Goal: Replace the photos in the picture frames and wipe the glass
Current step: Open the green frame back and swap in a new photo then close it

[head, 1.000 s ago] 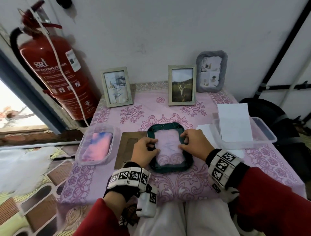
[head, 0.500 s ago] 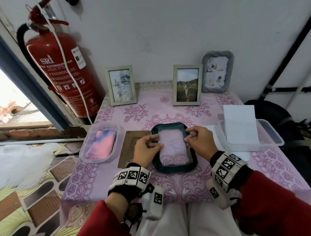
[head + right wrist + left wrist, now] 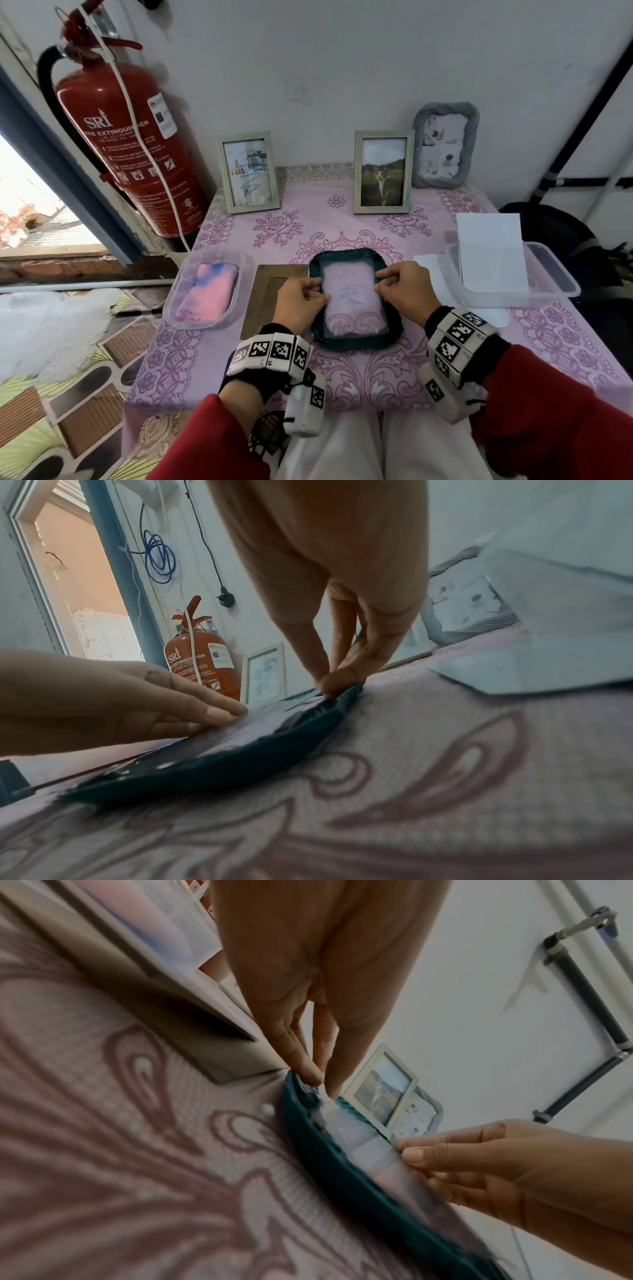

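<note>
A dark green picture frame (image 3: 356,344) lies flat on the pink tablecloth near the front edge. A clear glass pane (image 3: 352,305) sits in it, and the cloth pattern shows through. My left hand (image 3: 318,295) pinches the pane's left edge and my right hand (image 3: 381,286) pinches its right edge. In the left wrist view my left hand (image 3: 322,1087) has thumb and fingertip on the pane (image 3: 369,1153) at the frame's rim (image 3: 342,1172). The right wrist view shows my right hand (image 3: 329,687) pinching at the green rim (image 3: 240,764).
A brown backing board (image 3: 270,291) lies left of the frame, beside a clear tub with a pink-blue cloth (image 3: 205,287). At the right, a tub (image 3: 555,284) holds white paper. Three framed photos (image 3: 383,171) stand along the wall. A fire extinguisher (image 3: 137,147) hangs at left.
Both hands have shifted from the green frame's sides onto the glass pane's side edges and now pinch it. The frame stays in place.
</note>
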`<action>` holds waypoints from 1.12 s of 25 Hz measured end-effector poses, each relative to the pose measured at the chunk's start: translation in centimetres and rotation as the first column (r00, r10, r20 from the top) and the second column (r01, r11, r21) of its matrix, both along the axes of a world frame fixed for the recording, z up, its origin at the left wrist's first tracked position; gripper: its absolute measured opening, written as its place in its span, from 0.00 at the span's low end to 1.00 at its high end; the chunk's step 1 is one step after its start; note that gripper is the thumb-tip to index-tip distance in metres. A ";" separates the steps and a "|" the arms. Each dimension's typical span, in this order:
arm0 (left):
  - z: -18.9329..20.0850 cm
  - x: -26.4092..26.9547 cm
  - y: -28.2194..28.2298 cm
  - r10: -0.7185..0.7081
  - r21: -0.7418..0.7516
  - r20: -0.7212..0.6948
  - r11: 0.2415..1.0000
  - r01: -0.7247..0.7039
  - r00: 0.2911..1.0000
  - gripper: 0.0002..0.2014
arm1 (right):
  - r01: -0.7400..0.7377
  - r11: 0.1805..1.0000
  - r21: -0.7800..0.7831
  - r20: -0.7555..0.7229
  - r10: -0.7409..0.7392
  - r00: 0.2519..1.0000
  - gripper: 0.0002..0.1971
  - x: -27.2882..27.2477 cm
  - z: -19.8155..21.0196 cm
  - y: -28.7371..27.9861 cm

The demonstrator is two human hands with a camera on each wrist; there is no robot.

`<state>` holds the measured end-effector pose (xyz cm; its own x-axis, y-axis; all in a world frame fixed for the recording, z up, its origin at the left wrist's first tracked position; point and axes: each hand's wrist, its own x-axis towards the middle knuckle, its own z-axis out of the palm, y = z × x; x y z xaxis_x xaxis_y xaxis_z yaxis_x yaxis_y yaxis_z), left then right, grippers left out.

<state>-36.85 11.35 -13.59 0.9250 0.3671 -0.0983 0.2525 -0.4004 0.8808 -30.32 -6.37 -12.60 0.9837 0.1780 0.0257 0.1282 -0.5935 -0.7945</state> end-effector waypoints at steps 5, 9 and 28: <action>0.0 0.2 0.0 -0.023 0.132 -0.017 0.991 0.025 1.000 0.20 | -0.038 0.993 -0.111 -0.002 0.038 0.999 0.11 0.1 0.1 0.1; 0.0 -0.1 0.2 -0.042 0.163 -0.018 0.986 0.045 0.999 0.22 | -0.077 0.990 -0.118 -0.027 0.075 0.997 0.13 0.1 0.0 -0.3; 3.4 1.0 -3.6 -0.056 0.012 0.206 0.998 0.055 0.977 0.10 | -0.116 0.988 0.100 0.127 0.103 0.987 0.07 -2.0 3.9 -2.5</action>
